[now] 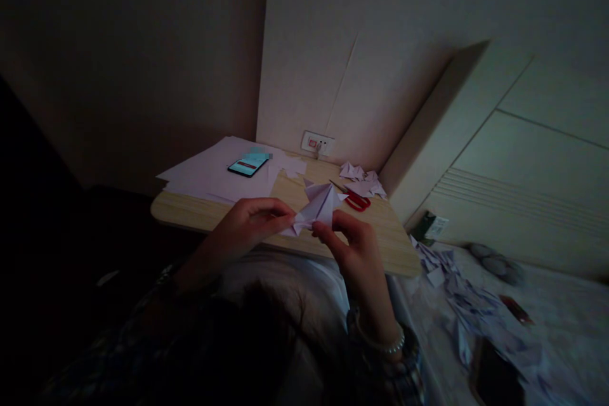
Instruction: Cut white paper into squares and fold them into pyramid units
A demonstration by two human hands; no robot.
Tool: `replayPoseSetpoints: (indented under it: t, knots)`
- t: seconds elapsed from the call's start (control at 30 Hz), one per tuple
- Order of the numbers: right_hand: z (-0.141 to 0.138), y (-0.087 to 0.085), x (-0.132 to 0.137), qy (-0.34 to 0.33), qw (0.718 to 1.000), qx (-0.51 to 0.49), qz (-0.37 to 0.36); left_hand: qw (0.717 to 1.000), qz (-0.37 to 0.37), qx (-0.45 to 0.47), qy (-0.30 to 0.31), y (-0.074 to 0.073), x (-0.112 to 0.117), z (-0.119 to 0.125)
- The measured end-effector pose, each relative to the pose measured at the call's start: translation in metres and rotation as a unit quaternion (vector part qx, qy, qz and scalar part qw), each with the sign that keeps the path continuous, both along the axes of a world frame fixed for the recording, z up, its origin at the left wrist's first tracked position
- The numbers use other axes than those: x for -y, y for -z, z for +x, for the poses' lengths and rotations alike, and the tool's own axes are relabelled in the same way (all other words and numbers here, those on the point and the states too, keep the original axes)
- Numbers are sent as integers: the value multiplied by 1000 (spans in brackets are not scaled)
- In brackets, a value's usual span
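A folded white paper shape (320, 205) with pointed flaps is held up between both hands, just above the near edge of a light wooden table (380, 235). My left hand (247, 228) pinches its left end with fingers closed. On the shape's lower right, my right hand (354, 247) pinches the paper between thumb and forefinger; a bead bracelet sits on that wrist. Red-handled scissors (356, 200) lie on the table just beyond the paper.
Flat white sheets (214, 174) and a phone (247, 165) with a lit screen lie at the table's left back. Small folded paper pieces (361, 181) sit near the wall socket (316, 142). Several paper scraps (457, 292) are strewn over the bed at right.
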State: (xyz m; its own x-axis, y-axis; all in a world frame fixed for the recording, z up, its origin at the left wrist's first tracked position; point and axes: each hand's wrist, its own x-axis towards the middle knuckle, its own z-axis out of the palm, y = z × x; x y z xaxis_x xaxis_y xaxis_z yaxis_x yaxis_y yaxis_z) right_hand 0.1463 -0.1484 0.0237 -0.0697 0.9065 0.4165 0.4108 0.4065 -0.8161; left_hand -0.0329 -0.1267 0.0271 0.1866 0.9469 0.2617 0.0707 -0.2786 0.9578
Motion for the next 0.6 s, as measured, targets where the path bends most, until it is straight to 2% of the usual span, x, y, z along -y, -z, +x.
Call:
replayPoseSetpoints:
  t: [0.17, 0.6]
  knots:
    - [0, -1, 2, 1, 1000, -8, 7, 999, -31, 23, 18, 1, -1, -3]
    - [-2, -5, 6, 4, 1000, -5, 29, 999, 35, 14, 5, 0, 4, -4]
